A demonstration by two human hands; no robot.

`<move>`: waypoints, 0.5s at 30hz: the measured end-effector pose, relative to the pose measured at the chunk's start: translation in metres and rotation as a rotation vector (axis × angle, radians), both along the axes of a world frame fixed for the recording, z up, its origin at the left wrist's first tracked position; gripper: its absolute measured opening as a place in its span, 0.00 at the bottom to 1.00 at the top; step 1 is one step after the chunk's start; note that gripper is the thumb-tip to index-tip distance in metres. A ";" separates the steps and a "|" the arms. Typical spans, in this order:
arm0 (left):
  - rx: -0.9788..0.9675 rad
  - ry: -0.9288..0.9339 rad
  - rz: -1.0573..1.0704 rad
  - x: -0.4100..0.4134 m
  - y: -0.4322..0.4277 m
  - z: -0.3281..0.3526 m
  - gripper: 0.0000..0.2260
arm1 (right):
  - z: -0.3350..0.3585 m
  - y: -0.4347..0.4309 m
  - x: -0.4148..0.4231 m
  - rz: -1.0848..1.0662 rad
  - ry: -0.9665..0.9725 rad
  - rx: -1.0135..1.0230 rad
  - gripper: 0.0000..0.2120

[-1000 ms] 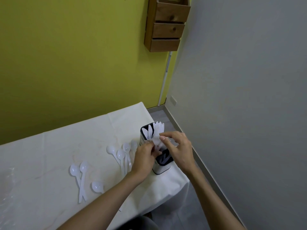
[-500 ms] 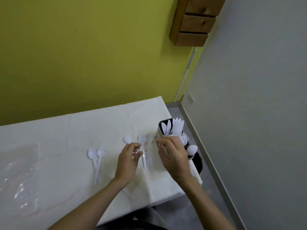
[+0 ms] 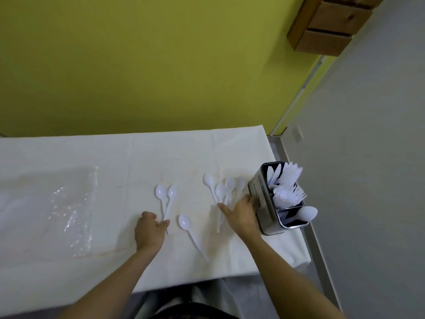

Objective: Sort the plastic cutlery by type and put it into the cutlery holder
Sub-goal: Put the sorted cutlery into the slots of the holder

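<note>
Two white plastic spoons [image 3: 166,194] lie side by side on the white table [image 3: 92,157]. My left hand [image 3: 149,231] rests on their handle ends, thumb across one handle and fingers curled under and hidden. A single spoon [image 3: 185,222] lies between my hands. Further right is a bunch of several spoons [image 3: 221,189], and my right hand [image 3: 241,214] lies spread over their handles, its fingers against the metal cutlery holder [image 3: 258,194]. The holder has knives [image 3: 287,174] at the back, forks [image 3: 291,196] in the middle and one spoon [image 3: 307,214] in front.
A crumpled clear plastic bag [image 3: 71,203] lies on the left of the table. The holder stands close to the table's right edge, with the floor and a grey wall beyond. A wooden drawer unit [image 3: 328,26] hangs on the yellow wall.
Both hands have left the holder. My left hand has moved left to the pair of spoons, and my right hand has dropped onto the bunch of spoons. The view has swung left.
</note>
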State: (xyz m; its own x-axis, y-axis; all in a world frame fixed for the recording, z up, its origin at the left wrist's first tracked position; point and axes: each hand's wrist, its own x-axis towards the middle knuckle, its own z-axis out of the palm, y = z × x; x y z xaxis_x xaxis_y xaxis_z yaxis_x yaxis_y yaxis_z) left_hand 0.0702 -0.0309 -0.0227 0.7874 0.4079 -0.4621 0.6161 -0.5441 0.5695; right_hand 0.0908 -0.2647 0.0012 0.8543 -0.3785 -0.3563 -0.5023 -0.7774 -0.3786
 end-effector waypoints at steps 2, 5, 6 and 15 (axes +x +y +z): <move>-0.019 -0.001 -0.035 0.000 0.002 0.001 0.11 | 0.000 0.006 0.009 -0.021 0.019 -0.017 0.43; -0.041 0.015 -0.059 0.000 0.003 0.004 0.06 | -0.003 0.015 0.023 -0.023 0.026 -0.004 0.45; -0.043 0.025 -0.070 0.000 0.004 0.004 0.06 | -0.006 0.019 0.027 -0.016 0.031 0.017 0.43; -0.001 0.020 -0.114 0.005 0.005 0.004 0.10 | -0.013 0.025 0.037 -0.041 0.064 0.330 0.08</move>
